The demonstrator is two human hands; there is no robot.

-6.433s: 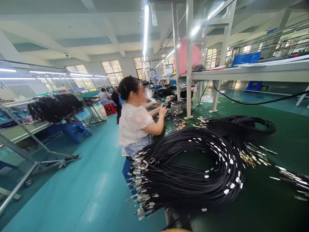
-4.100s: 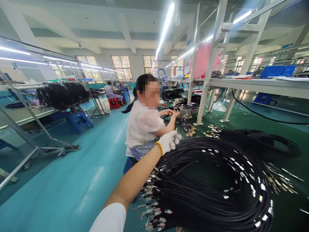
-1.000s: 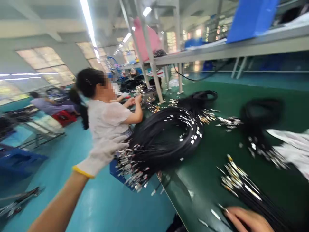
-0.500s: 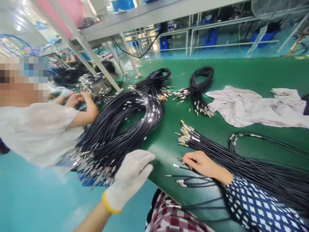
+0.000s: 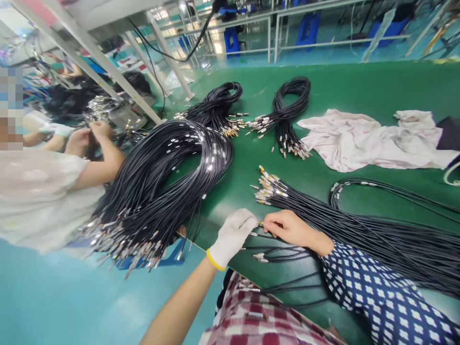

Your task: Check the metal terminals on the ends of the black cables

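Observation:
My left hand, in a white glove with a yellow cuff, has its fingertips pinched at the tip of a thin black cable. Bare and closed, my right hand grips the same cable's end from the other side, and a short yellowish piece shows between the hands. Below them on the table lie a few separate black cables with white-tagged metal ends. Just beyond my right hand stretches a thick bundle of black cables, its yellow and white tagged ends pointing left.
A large looped cable bundle overhangs the green table's left edge. Two smaller coils and a crumpled whitish cloth lie farther back. A co-worker's arm is at left. Metal posts rise behind.
My left hand has moved right from beside the large looped bundle, closing its fingers at the cable tip by my right hand. The whole view has shifted slightly.

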